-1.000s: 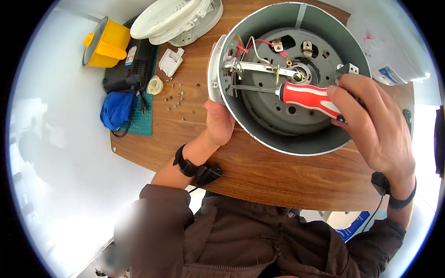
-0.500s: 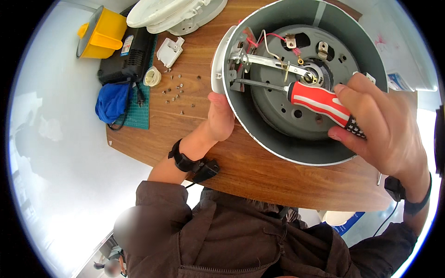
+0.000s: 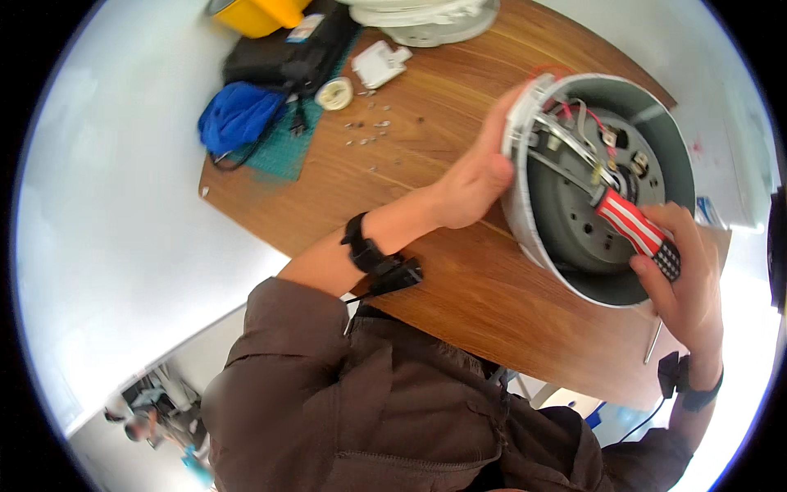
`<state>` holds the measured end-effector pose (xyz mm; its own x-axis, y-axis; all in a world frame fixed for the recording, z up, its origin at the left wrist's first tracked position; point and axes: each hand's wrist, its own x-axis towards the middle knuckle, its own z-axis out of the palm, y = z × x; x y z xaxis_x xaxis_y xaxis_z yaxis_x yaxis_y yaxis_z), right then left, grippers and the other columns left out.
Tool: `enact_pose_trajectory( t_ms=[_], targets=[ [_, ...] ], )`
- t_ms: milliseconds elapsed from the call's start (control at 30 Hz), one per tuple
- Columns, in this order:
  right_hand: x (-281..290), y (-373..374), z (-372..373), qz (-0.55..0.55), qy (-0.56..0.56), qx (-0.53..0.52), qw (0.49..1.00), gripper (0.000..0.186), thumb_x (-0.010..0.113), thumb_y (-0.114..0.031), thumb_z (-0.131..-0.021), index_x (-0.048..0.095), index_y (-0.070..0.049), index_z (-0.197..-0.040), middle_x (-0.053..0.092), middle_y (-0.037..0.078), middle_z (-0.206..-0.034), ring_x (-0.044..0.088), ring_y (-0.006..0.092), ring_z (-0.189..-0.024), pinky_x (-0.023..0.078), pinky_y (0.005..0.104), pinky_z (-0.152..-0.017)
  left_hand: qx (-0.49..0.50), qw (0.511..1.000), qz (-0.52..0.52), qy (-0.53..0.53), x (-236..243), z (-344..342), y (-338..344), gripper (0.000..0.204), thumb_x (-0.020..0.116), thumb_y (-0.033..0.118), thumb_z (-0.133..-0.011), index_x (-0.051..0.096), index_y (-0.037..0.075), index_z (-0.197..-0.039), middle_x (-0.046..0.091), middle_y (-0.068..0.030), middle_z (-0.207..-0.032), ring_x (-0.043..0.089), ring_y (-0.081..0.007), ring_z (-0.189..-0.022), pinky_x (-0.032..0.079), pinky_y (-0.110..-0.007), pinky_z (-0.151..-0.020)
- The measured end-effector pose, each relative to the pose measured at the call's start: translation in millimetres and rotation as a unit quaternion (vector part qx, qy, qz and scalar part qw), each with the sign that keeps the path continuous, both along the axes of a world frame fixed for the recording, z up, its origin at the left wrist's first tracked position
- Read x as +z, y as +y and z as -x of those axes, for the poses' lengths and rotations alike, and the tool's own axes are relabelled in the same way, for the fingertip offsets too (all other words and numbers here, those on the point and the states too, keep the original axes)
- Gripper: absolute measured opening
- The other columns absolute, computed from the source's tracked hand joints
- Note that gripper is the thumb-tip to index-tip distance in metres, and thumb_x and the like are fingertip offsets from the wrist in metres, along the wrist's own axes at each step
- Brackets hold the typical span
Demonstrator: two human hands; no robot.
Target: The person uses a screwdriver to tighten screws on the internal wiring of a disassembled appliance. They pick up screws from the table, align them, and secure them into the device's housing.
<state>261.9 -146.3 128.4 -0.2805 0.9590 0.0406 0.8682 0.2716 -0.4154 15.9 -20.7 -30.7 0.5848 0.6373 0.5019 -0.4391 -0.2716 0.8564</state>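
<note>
My left hand (image 3: 479, 184) grips the left side of a grey metal cylindrical housing (image 3: 529, 225) by its white side fitting (image 3: 520, 123), with the fingertips partly hidden behind it. Inside are a bracket, wires and a perforated plate (image 3: 574, 238). In my right hand (image 3: 689, 287), at the housing's lower right, is a red-and-white screwdriver (image 3: 623, 213) with a dark patterned end. Its shaft reaches the bracket at the inner left wall; whether the tip sits on a screw is too small to tell.
On the wooden table (image 3: 467, 295) are a white lid assembly (image 3: 434, 29), a small white part (image 3: 377, 64), a round cap (image 3: 334, 94), several screws, a black device (image 3: 262, 57), blue cloth (image 3: 234, 119), green mat (image 3: 287, 156) and yellow container (image 3: 254, 15). A person (image 3: 152, 422) is at lower left.
The view has swung, so the table's contents appear shifted. The housing looks tilted and narrower, and my left hand has moved higher along its side. The screwdriver stays in my right hand.
</note>
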Motion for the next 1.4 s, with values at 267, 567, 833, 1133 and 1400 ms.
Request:
enact_pose_trajectory(
  t_ms=[267,567,833,1133,1400],
  targets=[
    [14.1,-29.8,-9.3,-0.019,-0.089,-0.021,0.996,0.053,0.079,-0.013,-0.083,0.063,-0.001,-0.132,0.068,0.018,-0.118,0.066,0.0324,-0.103,0.052,0.0421,-0.092,0.016,0.999,-0.036,-0.034,-10.1,9.8,-3.7,0.090,0.047,0.060,-0.104,0.015,-0.001,-0.162,0.026,-0.0154,-0.166,0.027,-0.0251,-0.154,0.026,-0.042,-0.124],
    [-84.9,-79.9,-45.6,-0.214,0.460,-0.292,0.811,0.065,0.057,-0.041,-0.106,0.044,0.008,-0.147,0.060,0.019,-0.126,0.060,0.0262,-0.116,0.052,0.0354,-0.098,0.137,0.977,-0.060,0.155,28.8,51.1,5.2,0.065,0.067,0.038,-0.100,0.044,-0.001,-0.146,0.049,-0.0202,-0.143,0.053,-0.0289,-0.129,0.050,-0.039,-0.102],
    [-116.9,-50.0,-20.5,-0.301,0.407,-0.425,0.750,0.053,0.045,-0.035,-0.111,0.047,0.004,-0.146,0.064,0.017,-0.124,0.065,0.0246,-0.111,0.055,0.0362,-0.099,0.274,0.822,-0.167,0.471,63.7,193.6,28.5,0.011,0.070,0.007,-0.094,0.069,0.001,-0.104,0.067,-0.0063,-0.094,0.065,-0.0161,-0.086,0.053,-0.029,-0.081],
    [-157.9,-26.2,-13.6,-0.314,0.267,-0.408,0.815,0.048,0.044,-0.031,-0.111,0.051,0.004,-0.143,0.065,0.015,-0.126,0.065,0.0245,-0.113,0.055,0.0360,-0.101,0.285,0.803,-0.131,0.506,25.9,204.1,11.6,0.011,0.073,0.004,-0.089,0.070,0.002,-0.099,0.064,-0.0072,-0.094,0.063,-0.0215,-0.081,0.051,-0.032,-0.074],
    [-170.9,-29.4,-11.9,-0.288,0.270,-0.396,0.829,0.047,0.045,-0.030,-0.111,0.052,0.004,-0.143,0.065,0.015,-0.126,0.065,0.0240,-0.113,0.055,0.0355,-0.100,0.263,0.805,-0.164,0.506,24.0,186.2,29.0,0.011,0.073,0.006,-0.088,0.071,0.004,-0.098,0.063,-0.0090,-0.094,0.064,-0.0289,-0.089,0.052,-0.038,-0.077]
  ],
)
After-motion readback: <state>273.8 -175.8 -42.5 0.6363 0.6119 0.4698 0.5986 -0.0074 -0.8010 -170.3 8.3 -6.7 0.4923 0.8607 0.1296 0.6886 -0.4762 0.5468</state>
